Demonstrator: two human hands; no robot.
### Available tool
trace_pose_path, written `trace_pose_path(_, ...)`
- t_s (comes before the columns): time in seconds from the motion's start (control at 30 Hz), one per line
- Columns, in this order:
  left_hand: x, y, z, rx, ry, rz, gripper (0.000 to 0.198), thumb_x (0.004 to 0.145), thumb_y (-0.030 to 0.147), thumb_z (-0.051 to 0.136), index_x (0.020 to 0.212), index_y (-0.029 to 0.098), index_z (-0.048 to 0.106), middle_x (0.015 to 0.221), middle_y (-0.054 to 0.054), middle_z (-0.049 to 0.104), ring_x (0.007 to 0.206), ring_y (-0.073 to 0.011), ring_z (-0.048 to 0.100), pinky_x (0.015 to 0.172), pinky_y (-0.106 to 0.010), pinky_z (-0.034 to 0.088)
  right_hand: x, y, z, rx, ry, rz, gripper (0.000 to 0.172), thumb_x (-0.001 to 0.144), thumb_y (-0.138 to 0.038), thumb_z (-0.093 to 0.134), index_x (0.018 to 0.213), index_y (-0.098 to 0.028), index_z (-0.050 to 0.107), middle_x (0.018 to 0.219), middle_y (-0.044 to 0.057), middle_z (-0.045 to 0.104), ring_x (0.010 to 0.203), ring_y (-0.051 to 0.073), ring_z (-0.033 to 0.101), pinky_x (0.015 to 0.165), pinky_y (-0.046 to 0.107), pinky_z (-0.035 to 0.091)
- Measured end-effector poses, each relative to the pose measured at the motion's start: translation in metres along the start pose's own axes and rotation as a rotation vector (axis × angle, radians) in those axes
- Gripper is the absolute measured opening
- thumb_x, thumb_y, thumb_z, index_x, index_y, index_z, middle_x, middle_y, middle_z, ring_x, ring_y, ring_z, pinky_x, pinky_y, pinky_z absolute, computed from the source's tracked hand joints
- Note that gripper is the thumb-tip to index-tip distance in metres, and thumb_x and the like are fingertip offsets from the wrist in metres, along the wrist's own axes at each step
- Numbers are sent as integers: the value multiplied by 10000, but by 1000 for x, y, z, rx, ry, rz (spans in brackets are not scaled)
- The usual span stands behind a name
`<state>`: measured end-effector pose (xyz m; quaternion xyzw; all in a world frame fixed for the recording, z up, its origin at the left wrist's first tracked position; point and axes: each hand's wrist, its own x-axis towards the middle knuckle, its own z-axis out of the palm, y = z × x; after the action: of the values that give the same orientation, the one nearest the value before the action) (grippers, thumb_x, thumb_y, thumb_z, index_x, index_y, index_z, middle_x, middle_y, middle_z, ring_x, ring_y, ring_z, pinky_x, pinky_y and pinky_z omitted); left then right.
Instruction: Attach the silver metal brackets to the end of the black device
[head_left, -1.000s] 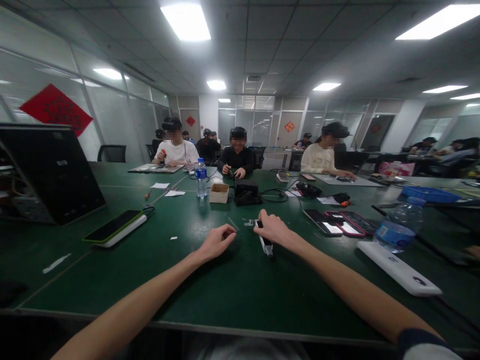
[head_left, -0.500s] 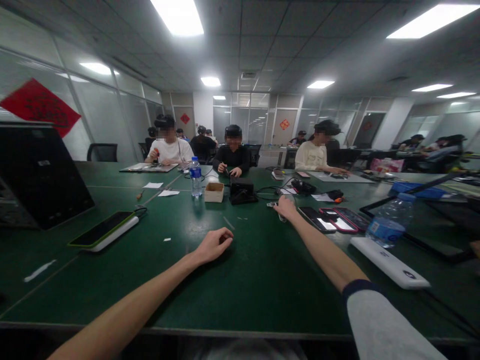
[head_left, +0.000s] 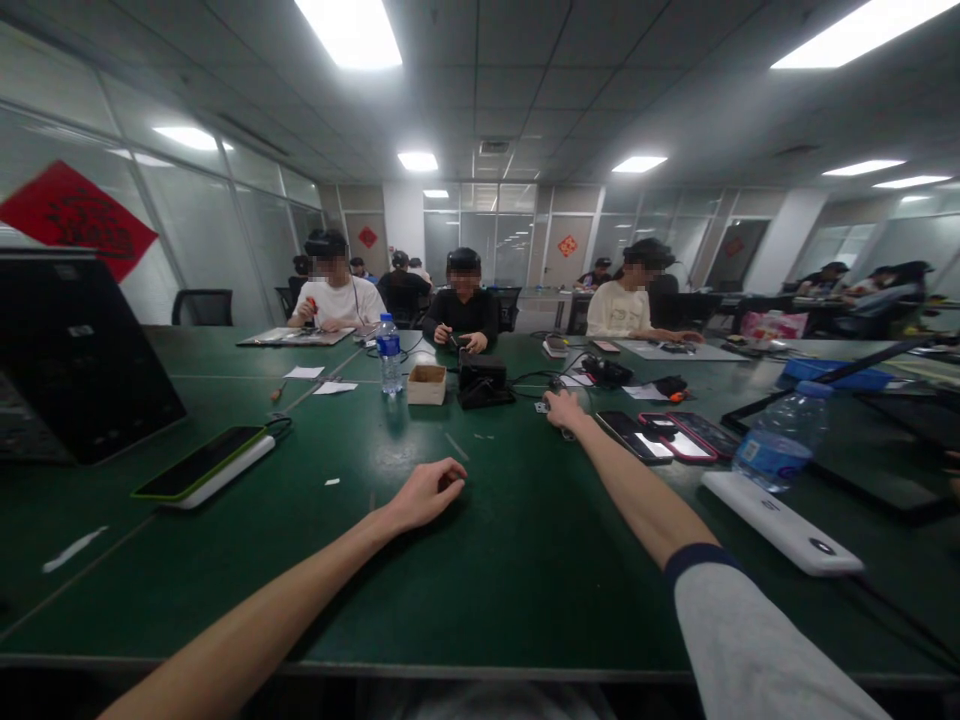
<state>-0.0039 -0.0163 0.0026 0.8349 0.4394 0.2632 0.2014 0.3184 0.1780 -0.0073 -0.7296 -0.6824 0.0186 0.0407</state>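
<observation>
My left hand [head_left: 431,492] rests on the green table [head_left: 480,560], fingers loosely curved and thumb apart, with nothing in it. Farther out and to the right, my right hand [head_left: 568,410] reaches down with bent fingers over a small silvery metal thing [head_left: 541,407]. Parts of that thing show at the fingertips and under the palm; its kind is hidden by the hand. Close beyond stand a black device [head_left: 482,375] and a small open cardboard box [head_left: 427,385]. Just right of my right wrist lies a dark phone [head_left: 626,432].
A water bottle [head_left: 389,355] stands beside the box. To the right are a red-edged phone [head_left: 694,437], a large bottle [head_left: 784,440] and a white power bank [head_left: 780,525]. A green-edged phone [head_left: 202,462] and a black computer case [head_left: 82,350] are at left. Several people sit across.
My right hand has shifted slightly left and lower onto the silvery metal thing, covering more of it. My left hand stays in place. The view has turned very slightly.
</observation>
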Motion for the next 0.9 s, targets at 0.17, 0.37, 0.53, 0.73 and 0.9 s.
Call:
trace_pose_path(0.17, 0, -2, 0, -7, -25, 11, 183, 878, 272, 523, 993, 171, 624, 861, -22, 683, 747, -158, 623, 689, -264, 485, 6, 4, 0, -49, -39, -44, 389, 907, -296, 483, 1295, -278, 462, 1306, 141, 379, 1210, 339, 358, 900, 424, 380)
trace_pose_path(0.37, 0, -3, 1, -3, -30, 21, 180, 878, 274, 519, 987, 171, 618, 861, -21, 678, 750, -155, 619, 685, -258, 479, 5, 3, 6, -108, -26, -73, 462, 917, -248, 434, 1372, -299, 373, 1356, 150, 330, 1235, 355, 322, 887, 441, 394)
trace_pose_path(0.53, 1, -4, 3, 21, -16, 38, 167, 864, 248, 519, 972, 172, 622, 830, -17, 678, 720, -150, 610, 678, -254, 469, 3, 2, 7, -133, -19, -86, 421, 920, -222, 385, 1334, -277, 437, 1345, 155, 336, 1232, 356, 322, 873, 429, 408)
trace_pose_path(0.73, 1, -7, 4, 19, -29, 31, 182, 863, 259, 521, 993, 180, 622, 840, -13, 681, 722, -149, 611, 670, -250, 472, 4, 3, 6, -127, -20, -81, 483, 907, -228, 421, 1384, -291, 373, 1353, 155, 331, 1237, 365, 321, 868, 432, 409)
trace_pose_path(0.9, 0, -7, 4, 22, -29, 38, 184, 864, 257, 518, 994, 177, 622, 839, -15, 676, 724, -148, 613, 674, -249, 472, 3, 4, 7, -122, -14, -92, 442, 920, -264, 424, 1361, -281, 386, 1343, 158, 339, 1222, 360, 337, 871, 435, 403)
